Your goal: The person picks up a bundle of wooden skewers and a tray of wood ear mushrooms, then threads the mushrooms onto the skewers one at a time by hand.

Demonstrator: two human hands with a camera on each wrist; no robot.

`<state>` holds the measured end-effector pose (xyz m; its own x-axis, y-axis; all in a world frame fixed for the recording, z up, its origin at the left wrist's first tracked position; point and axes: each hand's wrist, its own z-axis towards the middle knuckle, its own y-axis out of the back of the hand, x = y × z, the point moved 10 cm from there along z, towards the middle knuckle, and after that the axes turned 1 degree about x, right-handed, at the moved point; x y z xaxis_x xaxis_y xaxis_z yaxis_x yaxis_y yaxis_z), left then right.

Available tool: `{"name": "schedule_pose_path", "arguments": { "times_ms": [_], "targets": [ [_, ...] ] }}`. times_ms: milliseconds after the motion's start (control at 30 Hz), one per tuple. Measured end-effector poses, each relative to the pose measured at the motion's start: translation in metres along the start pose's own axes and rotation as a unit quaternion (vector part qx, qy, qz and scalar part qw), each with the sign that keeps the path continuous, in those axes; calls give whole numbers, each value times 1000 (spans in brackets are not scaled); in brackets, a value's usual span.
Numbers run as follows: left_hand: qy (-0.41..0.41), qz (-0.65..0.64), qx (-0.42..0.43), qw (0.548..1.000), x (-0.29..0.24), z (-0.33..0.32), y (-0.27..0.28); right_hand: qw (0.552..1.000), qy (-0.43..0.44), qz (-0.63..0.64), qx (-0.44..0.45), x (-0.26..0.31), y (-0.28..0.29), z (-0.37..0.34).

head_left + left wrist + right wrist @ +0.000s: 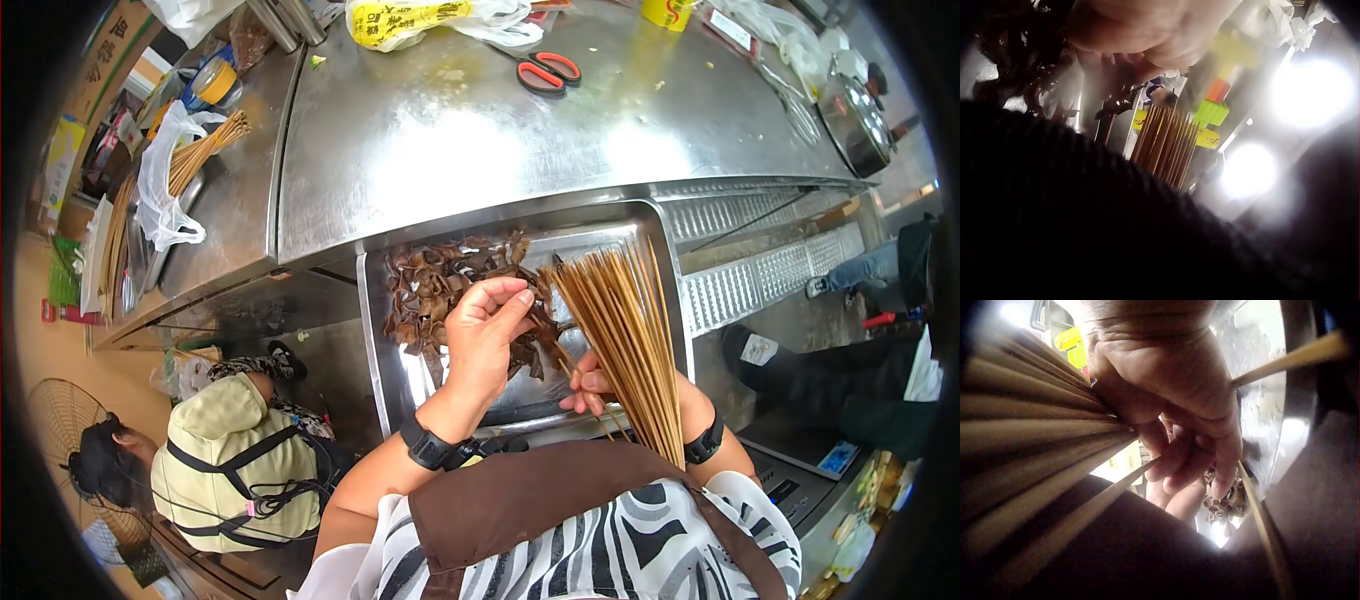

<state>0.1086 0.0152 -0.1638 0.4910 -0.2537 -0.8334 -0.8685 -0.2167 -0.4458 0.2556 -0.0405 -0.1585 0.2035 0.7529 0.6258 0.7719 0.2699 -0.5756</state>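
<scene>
In the head view my left hand (482,340) is over the tray, thumb and fingers bent together at a dark brown piece (545,342). My right hand (590,383) holds a thick bundle of thin brown skewers (625,330), fanned up and to the left. A single skewer (567,362) runs from its fingers towards that piece. The left wrist view shows fingers (1116,67) against dark brown material (1121,101), with skewer tips (1166,140) beyond. Curled fingers (1188,456) fill the middle of the right wrist view, beside the bundle (1041,419).
Brown pieces (425,290) are heaped in the left of the metal tray (377,370). On the steel table (340,150) lie scissors (545,75) and a yellow-printed bag (410,22). More skewers (205,155) lie at left, near a seated person (235,460). Another person's legs (860,270) show at right.
</scene>
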Motion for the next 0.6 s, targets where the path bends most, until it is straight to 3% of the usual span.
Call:
{"name": "schedule_pose_path", "arguments": {
  "times_ms": [600],
  "targets": [
    [27, 7, -29, 999, -1, -4, 5, 999, 20, -32, 3, 3, 2, 1]
  ]
}}
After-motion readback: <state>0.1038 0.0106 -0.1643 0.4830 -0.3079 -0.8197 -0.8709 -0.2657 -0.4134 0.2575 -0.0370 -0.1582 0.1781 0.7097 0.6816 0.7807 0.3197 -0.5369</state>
